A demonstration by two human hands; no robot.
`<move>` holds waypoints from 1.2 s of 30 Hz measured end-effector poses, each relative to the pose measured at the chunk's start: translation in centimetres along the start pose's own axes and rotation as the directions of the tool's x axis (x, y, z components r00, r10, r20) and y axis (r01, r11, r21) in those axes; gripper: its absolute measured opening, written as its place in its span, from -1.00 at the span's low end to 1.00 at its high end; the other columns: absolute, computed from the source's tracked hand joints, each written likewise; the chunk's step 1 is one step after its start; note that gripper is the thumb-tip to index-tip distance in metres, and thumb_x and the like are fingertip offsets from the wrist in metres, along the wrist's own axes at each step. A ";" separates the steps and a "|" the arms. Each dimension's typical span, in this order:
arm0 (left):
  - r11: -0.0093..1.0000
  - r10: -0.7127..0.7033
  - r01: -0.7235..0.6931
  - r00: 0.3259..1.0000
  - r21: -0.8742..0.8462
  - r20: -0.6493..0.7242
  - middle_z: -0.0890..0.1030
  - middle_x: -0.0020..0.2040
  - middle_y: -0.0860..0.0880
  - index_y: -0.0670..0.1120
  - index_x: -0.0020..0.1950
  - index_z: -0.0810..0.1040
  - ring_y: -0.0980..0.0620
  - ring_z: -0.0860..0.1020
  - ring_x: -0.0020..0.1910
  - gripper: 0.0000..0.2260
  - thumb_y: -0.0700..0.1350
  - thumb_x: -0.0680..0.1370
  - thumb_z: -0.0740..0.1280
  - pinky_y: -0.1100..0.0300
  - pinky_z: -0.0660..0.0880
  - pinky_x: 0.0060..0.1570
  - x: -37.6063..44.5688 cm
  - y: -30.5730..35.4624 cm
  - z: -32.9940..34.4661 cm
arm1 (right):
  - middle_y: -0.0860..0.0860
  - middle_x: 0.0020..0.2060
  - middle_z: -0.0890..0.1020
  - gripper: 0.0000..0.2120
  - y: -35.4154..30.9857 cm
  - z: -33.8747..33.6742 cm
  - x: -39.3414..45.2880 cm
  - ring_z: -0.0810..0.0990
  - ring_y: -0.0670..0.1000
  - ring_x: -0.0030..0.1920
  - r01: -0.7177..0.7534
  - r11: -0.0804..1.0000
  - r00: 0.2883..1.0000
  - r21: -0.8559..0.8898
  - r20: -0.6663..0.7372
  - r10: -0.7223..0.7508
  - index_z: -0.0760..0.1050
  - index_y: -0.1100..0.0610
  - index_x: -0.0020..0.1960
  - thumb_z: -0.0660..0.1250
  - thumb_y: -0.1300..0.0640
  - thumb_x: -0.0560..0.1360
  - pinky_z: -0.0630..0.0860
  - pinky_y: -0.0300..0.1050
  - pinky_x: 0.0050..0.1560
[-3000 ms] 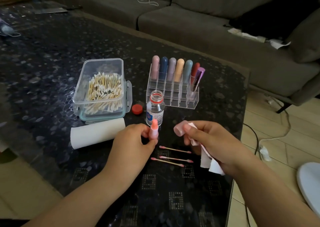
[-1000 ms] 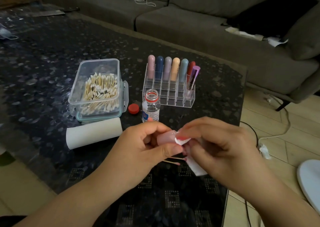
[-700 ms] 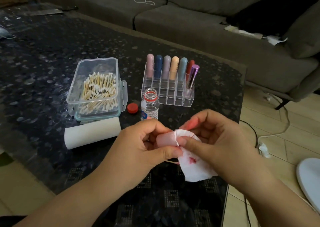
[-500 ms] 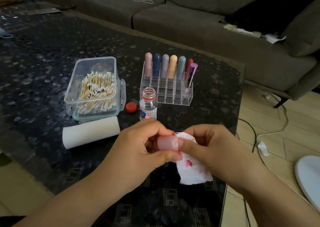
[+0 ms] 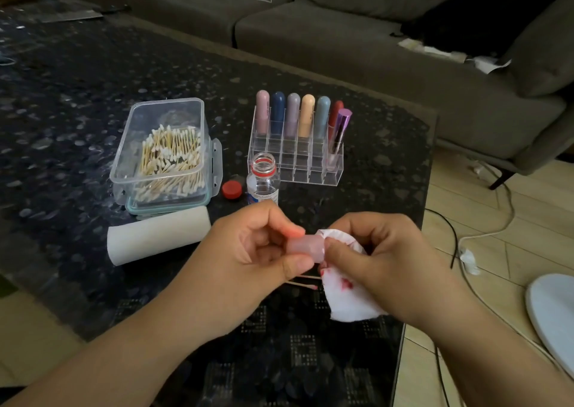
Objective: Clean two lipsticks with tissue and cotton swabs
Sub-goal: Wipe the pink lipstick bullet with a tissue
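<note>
Lipstick: a pale pink lipstick (image 5: 305, 248) is held above the near edge of the table (image 5: 77, 102), its long axis lying roughly level, left to right, between the two hands.
Left hand: the left hand (image 5: 248, 260) grips the lipstick's left end, thumb below and fingers curled over the top.
Right hand: the right hand (image 5: 385, 260) pinches a white tissue (image 5: 348, 301) around the lipstick's right end; the tip is hidden under the tissue.
Tissue: red smears show on the part that hangs below the right hand.
Key relation: the covered end points toward the right hand, so any wiping stroke would likely run along the long axis, away from the left hand.
Step in hand: probably wiping the first lipstick's end with tissue.
Used swabs: two cotton swabs (image 5: 302, 282) with pink tips lie on the table just under the hands.
Bottle: a small clear bottle (image 5: 262, 180) stands open just beyond the left hand, its red cap (image 5: 231, 189) beside it; the label print is too small to read.
Swab box: a clear plastic box (image 5: 164, 155) of cotton swabs sits to the left, a white tissue roll (image 5: 158, 236) lying in front of it.
Rack: a clear rack (image 5: 295, 155) behind the bottle holds a row of capped lipsticks; no brand is legible.
</note>
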State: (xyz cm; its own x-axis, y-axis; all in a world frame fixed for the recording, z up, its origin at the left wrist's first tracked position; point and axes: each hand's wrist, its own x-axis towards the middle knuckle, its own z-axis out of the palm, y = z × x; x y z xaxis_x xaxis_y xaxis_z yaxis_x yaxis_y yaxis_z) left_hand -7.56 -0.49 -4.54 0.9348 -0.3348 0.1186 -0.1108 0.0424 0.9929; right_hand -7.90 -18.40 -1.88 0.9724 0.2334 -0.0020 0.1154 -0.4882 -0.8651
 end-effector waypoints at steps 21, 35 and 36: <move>0.983 -0.179 0.180 0.983 0.042 -0.037 0.67 -0.28 -0.04 -0.01 -0.12 0.60 0.02 0.63 -0.34 -0.74 0.17 0.40 0.38 0.18 0.57 -0.28 0.0 -0.2 0.7 | 0.01 -0.45 0.61 -0.87 0.7 -0.2 0.4 0.46 -0.20 -0.49 0.005 1.000 0.999 0.015 -0.047 -0.004 0.59 0.10 -0.32 0.33 0.11 0.36 0.37 -0.40 -0.46; 0.974 -0.092 0.118 0.986 0.194 -0.142 0.69 -0.23 -0.05 0.05 -0.16 0.60 0.04 0.64 -0.24 -0.81 -0.19 0.33 0.51 0.16 0.56 -0.14 -0.5 -1.3 -0.1 | -0.06 -0.39 0.64 -0.87 2.4 -0.7 1.8 0.54 -0.22 -0.42 -0.127 0.991 0.981 -0.031 -0.153 0.120 0.59 -0.07 -0.24 0.34 0.04 0.47 0.41 -0.46 -0.46; 0.962 -0.094 0.128 0.985 0.241 -0.146 0.68 -0.25 -0.04 0.06 -0.17 0.59 0.06 0.63 -0.27 -0.80 -0.20 0.34 0.50 0.16 0.56 -0.16 -0.7 -1.5 -0.2 | -0.10 -0.35 0.62 -0.89 3.0 -0.9 2.2 0.55 -0.24 -0.35 -0.096 0.988 0.976 -0.117 -0.206 0.070 0.58 -0.10 -0.17 0.31 0.06 0.50 0.40 -0.52 -0.40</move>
State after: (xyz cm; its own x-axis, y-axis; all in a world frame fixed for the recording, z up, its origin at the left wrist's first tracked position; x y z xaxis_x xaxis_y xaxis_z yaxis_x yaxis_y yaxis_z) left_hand -7.99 -0.10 -6.09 0.9803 -0.1963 0.0228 -0.0685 -0.2289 0.9710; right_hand -5.24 -20.05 -4.01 0.9990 0.0199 0.0405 0.0443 -0.6033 -0.7963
